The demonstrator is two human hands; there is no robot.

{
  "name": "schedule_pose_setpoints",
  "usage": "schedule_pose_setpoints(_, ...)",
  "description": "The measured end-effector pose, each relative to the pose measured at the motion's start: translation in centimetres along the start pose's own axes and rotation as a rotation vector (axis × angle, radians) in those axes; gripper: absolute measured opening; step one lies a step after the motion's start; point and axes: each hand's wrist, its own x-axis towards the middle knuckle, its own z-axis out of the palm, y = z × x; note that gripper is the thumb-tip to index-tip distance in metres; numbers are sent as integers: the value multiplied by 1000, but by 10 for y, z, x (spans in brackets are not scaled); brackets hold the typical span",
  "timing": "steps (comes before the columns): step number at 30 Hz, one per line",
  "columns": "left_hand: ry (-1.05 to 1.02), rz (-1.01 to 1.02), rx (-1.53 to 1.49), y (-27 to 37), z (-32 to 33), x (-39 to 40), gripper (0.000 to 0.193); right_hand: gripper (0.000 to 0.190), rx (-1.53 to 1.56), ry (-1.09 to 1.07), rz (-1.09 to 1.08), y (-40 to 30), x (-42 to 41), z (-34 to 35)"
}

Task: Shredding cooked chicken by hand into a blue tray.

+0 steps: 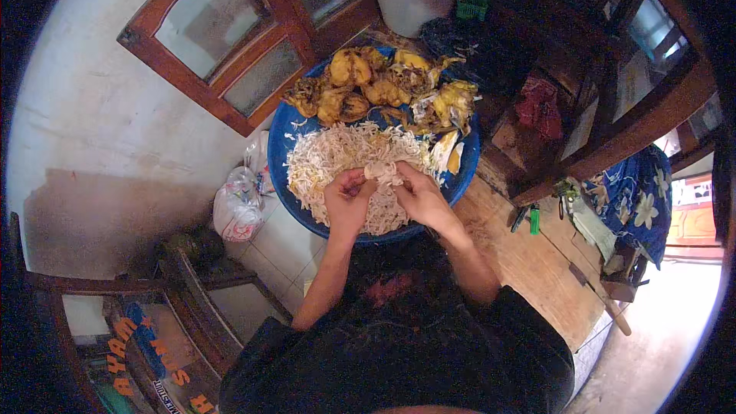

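Note:
A round blue tray (276, 169) lies in front of me. Its back part holds several pieces of browned, cooked chicken (348, 69); a heap of pale shredded meat (322, 155) fills the front part. Over the heap, my left hand (349, 195) and my right hand (421, 192) meet at a pale piece of meat (384, 173), each pinching one side of it between the fingers. White and yellow scraps (447, 152) lie at the tray's right edge.
Tied plastic bags (238, 204) sit on the tiles left of the tray. A wooden cabinet door (218, 89) stands at the upper left, near a white bucket with a red lid (414, 0). On the wooden surface at right are a green lighter (535, 219) and a knife (601, 299).

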Motion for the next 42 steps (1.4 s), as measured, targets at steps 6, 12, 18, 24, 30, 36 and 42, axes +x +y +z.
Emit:
schedule_pose_setpoints(6,-22,-53,42,6,-2,-3,21,40,135,-244,317,-44,5,-23)
schedule_pose_setpoints(12,-74,-78,-90,7,1,-3,23,46,-40,-77,108,-23,4,-19)
schedule_pose_setpoints(18,-77,-37,-55,4,-1,-4,17,44,35,-222,89,-36,0,-20)
schedule_pose_setpoints(24,-47,-167,-207,15,4,-5,14,45,103,-287,410,-38,6,-31)
schedule_pose_setpoints(30,-101,14,66,13,-1,-2,14,44,142,-147,3,-27,2,-18)
schedule_pose_setpoints(36,-51,-147,-151,26,0,-5,15,43,287,-295,322,-45,1,-32)
schedule_pose_setpoints(42,-86,-137,-249,26,3,-7,15,48,94,-176,60,-20,1,-22)
